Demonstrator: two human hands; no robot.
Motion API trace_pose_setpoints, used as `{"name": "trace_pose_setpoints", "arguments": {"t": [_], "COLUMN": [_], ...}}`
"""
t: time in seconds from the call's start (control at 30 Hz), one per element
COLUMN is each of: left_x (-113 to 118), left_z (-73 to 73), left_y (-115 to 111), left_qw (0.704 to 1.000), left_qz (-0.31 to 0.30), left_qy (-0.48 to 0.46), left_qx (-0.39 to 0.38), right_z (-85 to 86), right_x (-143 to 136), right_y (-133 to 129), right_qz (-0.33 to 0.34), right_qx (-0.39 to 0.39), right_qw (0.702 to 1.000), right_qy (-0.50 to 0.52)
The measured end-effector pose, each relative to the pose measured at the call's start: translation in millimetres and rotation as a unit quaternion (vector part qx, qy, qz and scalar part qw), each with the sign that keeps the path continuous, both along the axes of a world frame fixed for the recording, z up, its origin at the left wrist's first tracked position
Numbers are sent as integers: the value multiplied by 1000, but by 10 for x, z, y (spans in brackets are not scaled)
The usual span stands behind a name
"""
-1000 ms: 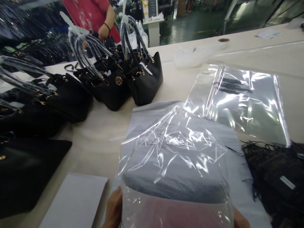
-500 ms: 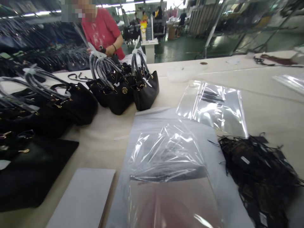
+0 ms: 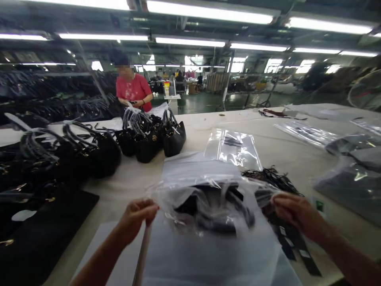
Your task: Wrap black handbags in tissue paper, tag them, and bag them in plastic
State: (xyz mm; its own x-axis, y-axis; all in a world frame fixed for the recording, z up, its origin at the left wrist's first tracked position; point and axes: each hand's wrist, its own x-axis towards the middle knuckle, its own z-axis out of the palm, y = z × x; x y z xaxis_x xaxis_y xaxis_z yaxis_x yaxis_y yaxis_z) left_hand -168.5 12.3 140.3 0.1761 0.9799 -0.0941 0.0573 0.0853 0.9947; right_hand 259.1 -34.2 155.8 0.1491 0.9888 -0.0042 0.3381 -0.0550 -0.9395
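Note:
My left hand (image 3: 136, 219) pinches the left edge of a clear plastic bag (image 3: 171, 197). On the opposite side, my right hand (image 3: 293, 212) has its fingers closed on the bag's right edge. Between them the plastic is spread wide over a black handbag (image 3: 212, 202), whose handles are wrapped in pale covering; motion blurs it, and I cannot tell how far inside it lies. Under the handbag are white sheets (image 3: 208, 258). Thin black straps with tags (image 3: 306, 254) lie partly beneath my right forearm.
Several black handbags (image 3: 174, 139) with wrapped handles stand along the left and back of the table (image 3: 196, 123). A stack of white boards (image 3: 116, 254) is near my left forearm. Flat clear bags (image 3: 238, 149) lie beyond. A person in red (image 3: 133, 89) stands across the table.
The view has tilted up. Both my hands have come into view, gripping the plastic bag's edges. A black handbag now shows at the plastic bag, which lay flat before.

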Motion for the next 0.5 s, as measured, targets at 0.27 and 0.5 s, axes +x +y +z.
{"name": "trace_pose_setpoints", "arguments": {"t": [0.27,0.5], "left_x": [-102,-58], "left_z": [1134,829], "left_y": [392,299], "left_qw": [989,994], "left_qz": [61,-21], "left_qy": [-57,81], "left_qx": [123,76], "right_z": [1123,806], "right_x": [228,228], "right_y": [-108,-409], "right_qz": [-97,-247], "right_qx": [176,202], "right_qw": [979,913], "right_qy": [-31,-254]}}
